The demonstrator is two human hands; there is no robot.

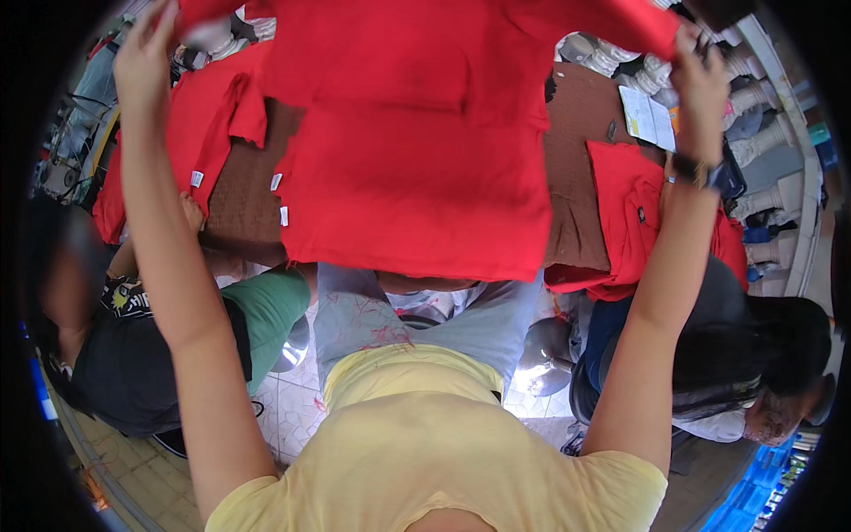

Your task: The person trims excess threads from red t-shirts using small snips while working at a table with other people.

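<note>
A red shirt (381, 53) is stretched out in front of me at the far edge of the view, its sleeves spread to both sides. My left hand (144, 53) is closed at the end of one sleeve. At the other sleeve end, my right hand (700, 84) grips the cloth, blurred by motion; a dark band circles that wrist. Below the raised shirt, another red garment (417, 195) lies spread on the brown-covered table (244, 191), with small white labels at its left edge and its near edge over my lap.
People sit close on both sides: one at the left in a black top (133, 372) and green shorts (270, 310), one at the right (709, 346). Red garments lie before them, left (208, 115) and right (625, 208). An open booklet (649, 118) rests at the far right.
</note>
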